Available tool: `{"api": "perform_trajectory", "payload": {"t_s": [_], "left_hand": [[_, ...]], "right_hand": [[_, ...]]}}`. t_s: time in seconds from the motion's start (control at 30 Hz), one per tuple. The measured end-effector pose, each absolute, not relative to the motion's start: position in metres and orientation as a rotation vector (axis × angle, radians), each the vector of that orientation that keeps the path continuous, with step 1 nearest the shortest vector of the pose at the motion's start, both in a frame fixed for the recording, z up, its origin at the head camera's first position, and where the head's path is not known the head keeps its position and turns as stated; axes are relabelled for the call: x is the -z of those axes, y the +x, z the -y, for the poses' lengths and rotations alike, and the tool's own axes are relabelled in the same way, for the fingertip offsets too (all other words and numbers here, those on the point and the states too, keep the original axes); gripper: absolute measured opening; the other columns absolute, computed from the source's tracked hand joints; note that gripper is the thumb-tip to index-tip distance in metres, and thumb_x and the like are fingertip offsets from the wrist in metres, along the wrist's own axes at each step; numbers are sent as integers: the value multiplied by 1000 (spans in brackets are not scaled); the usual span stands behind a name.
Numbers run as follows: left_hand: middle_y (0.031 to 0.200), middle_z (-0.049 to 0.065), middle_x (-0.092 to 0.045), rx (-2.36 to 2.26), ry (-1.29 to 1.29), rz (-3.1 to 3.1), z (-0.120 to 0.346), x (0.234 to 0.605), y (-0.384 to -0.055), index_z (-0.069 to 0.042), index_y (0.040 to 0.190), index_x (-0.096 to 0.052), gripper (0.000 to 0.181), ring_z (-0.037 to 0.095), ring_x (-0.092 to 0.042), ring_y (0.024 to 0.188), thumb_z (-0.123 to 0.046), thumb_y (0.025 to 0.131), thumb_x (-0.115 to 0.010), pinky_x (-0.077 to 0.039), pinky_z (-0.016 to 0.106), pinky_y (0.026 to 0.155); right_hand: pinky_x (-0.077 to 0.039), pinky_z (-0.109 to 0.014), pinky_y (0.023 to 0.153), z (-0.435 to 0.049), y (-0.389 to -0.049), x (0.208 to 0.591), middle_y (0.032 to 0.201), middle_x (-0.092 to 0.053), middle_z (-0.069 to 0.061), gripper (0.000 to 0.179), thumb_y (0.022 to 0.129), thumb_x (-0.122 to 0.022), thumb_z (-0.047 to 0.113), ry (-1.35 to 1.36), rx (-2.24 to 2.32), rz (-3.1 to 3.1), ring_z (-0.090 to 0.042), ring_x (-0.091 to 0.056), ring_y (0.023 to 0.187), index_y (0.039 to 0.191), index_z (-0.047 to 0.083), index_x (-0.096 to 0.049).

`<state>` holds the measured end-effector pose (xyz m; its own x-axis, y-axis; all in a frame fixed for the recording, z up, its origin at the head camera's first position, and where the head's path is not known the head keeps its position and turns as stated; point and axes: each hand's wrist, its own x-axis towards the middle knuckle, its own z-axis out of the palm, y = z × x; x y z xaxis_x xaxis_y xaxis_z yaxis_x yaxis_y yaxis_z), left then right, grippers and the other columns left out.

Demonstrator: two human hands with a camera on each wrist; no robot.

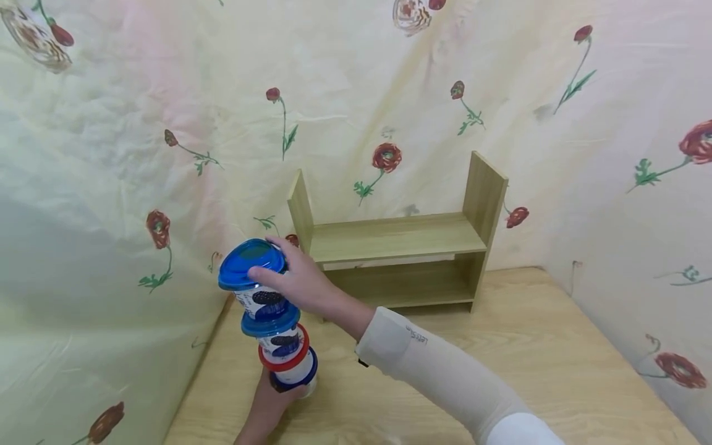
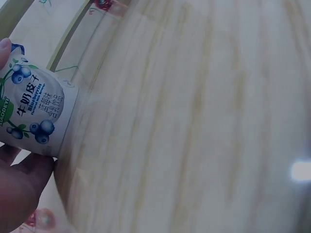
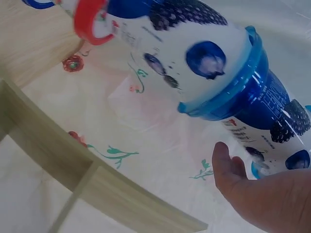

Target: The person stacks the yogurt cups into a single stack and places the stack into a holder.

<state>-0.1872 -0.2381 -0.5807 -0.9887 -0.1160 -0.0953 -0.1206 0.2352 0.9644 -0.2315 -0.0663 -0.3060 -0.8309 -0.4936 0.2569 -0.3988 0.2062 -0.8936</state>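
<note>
Several yogurt tubs stand stacked in a column, which leans left toward its top in the head view. At its top is a blue-lidded tub (image 1: 260, 303) with blackberries printed on it. My right hand (image 1: 305, 283) grips this tub, thumb on the lid and fingers round the far side. Below come another blue-lidded tub (image 1: 281, 343) and a red-lidded tub (image 1: 296, 373). The lowest, a blueberry yogurt cup (image 2: 36, 104) with a dark blue lid, is held in my left hand (image 1: 271, 395). Fingers and thumb of that hand show around the cup in the left wrist view.
A two-level wooden shelf (image 1: 397, 238) with raised side panels stands at the back of the wooden table (image 1: 400, 383). Flower-patterned cloth (image 1: 334, 111) hangs behind and on both sides. The left cloth (image 1: 183, 296) comes down close beside the stack.
</note>
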Motion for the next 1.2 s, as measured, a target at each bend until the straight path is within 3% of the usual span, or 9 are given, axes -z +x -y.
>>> {"api": "perform_trajectory", "payload": {"t_s": [0.1,0.2,0.47,0.7,0.97,1.1,1.2], "left_hand": [[149,16,-44,-1903,-235,-2476,238,577,-188,-15,154,-23,117,45,-43,135,-34,65,-96,-35,67,109],[149,15,-44,-1888,-246,-2485,238,574,-189,-17,154,-23,116,44,-43,136,-32,64,-96,-35,67,109],[148,11,-46,-1912,-161,-2566,236,568,-193,-20,152,-27,111,40,-43,137,-29,66,-96,-34,65,111],[149,12,-46,-1917,-191,-2560,228,573,-190,-20,153,-27,112,42,-43,136,-32,65,-96,-34,64,111],[149,12,-46,-1905,-178,-2568,216,575,-195,-18,153,-27,113,42,-44,136,-36,65,-96,-35,64,111],[148,12,-47,-1926,-151,-2570,213,577,-199,-19,153,-28,111,41,-44,136,-33,66,-96,-34,64,111],[148,11,-48,-1926,-130,-2574,210,577,-204,-19,152,-30,111,41,-45,135,-36,65,-96,-35,64,111]], "right_hand": [[-48,-51,103,51,-233,318,145,-50,-7,60,104,-50,47,-916,1822,-2324,-28,-51,131,156,23,-34],[-47,-48,105,30,-239,331,141,-53,-10,55,106,-47,43,-888,1928,-2361,-27,-52,129,153,17,-39],[-47,-46,104,-48,-268,354,132,-57,-15,43,102,-60,28,-631,2142,-2502,-29,-55,121,141,11,-54],[-46,-49,103,-113,-284,375,133,-55,-24,44,99,-63,18,-380,2143,-2696,-33,-54,122,138,0,-54],[-47,-29,87,-175,-298,394,113,-57,-14,38,92,-70,16,189,2287,-2917,-20,-54,101,124,-3,-61],[-41,-26,83,-199,-303,400,106,-48,-3,44,90,-73,21,505,2325,-2956,-15,-47,98,123,-2,-56],[-40,-30,87,-215,-308,402,110,-44,-3,54,89,-75,23,642,2336,-2957,-18,-45,104,131,0,-50]]}}
